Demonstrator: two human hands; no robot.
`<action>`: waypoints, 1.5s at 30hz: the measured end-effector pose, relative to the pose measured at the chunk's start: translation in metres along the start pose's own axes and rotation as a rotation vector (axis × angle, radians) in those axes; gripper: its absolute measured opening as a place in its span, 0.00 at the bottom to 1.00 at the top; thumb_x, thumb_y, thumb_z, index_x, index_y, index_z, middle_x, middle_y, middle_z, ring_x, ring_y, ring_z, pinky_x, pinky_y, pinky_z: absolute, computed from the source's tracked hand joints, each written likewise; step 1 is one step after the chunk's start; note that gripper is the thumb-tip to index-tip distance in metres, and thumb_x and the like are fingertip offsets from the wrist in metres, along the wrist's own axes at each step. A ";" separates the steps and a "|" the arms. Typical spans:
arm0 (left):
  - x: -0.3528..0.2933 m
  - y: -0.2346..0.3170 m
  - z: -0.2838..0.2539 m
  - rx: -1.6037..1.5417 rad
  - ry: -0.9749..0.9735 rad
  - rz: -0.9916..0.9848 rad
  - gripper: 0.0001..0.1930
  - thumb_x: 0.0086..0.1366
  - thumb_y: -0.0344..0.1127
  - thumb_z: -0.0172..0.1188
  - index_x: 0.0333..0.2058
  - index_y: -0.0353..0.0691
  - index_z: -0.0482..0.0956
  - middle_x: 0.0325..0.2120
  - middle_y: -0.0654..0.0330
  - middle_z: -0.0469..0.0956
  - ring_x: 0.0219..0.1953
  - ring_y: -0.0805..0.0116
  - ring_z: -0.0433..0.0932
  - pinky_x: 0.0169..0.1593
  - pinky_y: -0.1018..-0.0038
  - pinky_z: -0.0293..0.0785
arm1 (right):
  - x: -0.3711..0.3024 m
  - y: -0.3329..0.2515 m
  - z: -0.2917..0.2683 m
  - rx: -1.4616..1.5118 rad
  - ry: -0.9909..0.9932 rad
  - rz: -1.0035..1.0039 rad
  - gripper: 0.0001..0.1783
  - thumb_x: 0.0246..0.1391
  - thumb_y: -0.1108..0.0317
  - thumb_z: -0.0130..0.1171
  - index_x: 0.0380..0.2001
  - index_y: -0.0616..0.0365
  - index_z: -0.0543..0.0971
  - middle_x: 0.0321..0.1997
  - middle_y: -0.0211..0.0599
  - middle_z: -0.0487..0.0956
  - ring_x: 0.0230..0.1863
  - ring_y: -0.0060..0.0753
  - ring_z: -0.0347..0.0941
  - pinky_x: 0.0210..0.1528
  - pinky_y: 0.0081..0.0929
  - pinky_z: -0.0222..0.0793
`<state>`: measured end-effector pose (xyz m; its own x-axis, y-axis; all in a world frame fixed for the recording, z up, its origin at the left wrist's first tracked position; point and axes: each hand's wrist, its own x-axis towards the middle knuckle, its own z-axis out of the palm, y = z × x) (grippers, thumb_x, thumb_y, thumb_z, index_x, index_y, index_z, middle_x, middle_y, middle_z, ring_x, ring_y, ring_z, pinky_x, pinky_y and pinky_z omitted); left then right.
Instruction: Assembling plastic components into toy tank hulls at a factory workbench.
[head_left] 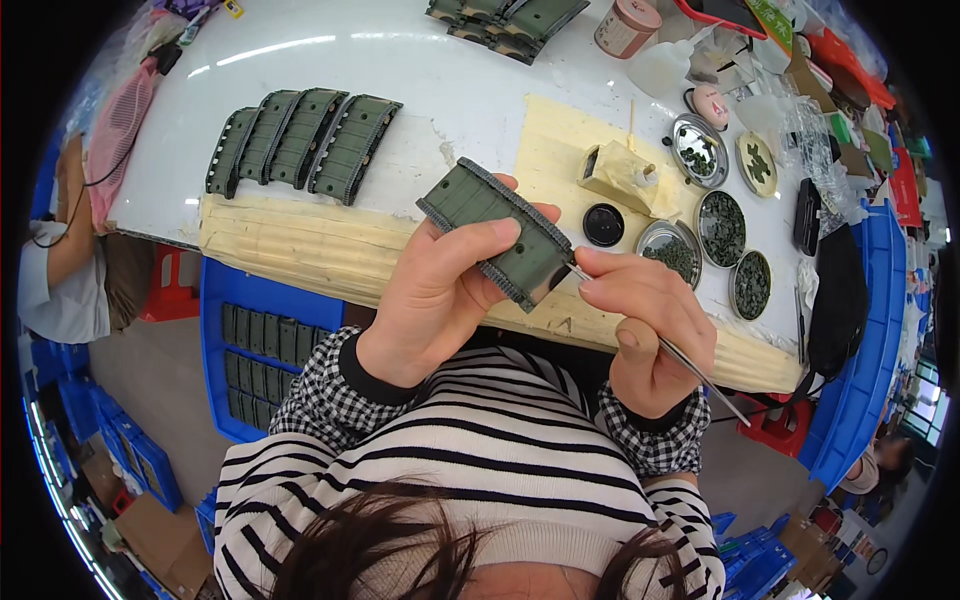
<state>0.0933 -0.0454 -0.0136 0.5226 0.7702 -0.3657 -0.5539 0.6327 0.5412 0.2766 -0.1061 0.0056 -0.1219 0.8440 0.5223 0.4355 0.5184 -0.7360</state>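
two hands, one metal tool, one held green panel, four lined-up panels, five round dishes

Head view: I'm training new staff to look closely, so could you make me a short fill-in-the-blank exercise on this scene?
1. The right hand holds a thin metal tool, while the curved green piece is held in the ____ hand.
2. The similar pieces lying in a row on the left part of the table number ____.
3. The crate at lower left, holding rows of dark green pieces, is coloured ____.

Missing words: left; four; blue.
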 end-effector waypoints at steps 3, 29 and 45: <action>0.000 0.002 0.000 -0.010 -0.019 -0.022 0.22 0.63 0.31 0.53 0.56 0.39 0.64 0.49 0.48 0.74 0.48 0.61 0.77 0.52 0.66 0.76 | -0.002 -0.006 -0.003 -0.023 -0.044 -0.022 0.13 0.48 0.76 0.63 0.39 0.66 0.79 0.40 0.46 0.79 0.45 0.46 0.78 0.45 0.32 0.75; 0.005 -0.005 -0.005 -0.128 -0.111 -0.089 0.21 0.62 0.29 0.53 0.54 0.34 0.66 0.44 0.48 0.75 0.49 0.61 0.76 0.54 0.64 0.74 | 0.004 -0.010 -0.013 -0.055 -0.123 -0.126 0.14 0.49 0.68 0.60 0.36 0.67 0.80 0.35 0.47 0.79 0.42 0.50 0.79 0.44 0.36 0.74; 0.005 -0.007 -0.006 -0.137 -0.112 -0.067 0.21 0.62 0.30 0.53 0.54 0.36 0.66 0.45 0.49 0.76 0.49 0.61 0.76 0.53 0.65 0.75 | 0.003 -0.009 -0.013 -0.055 -0.118 -0.125 0.19 0.38 0.76 0.66 0.39 0.66 0.80 0.38 0.42 0.79 0.47 0.45 0.78 0.44 0.32 0.76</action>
<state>0.0955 -0.0452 -0.0239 0.6262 0.7168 -0.3066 -0.5944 0.6935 0.4072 0.2836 -0.1103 0.0193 -0.2809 0.7856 0.5513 0.4578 0.6146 -0.6424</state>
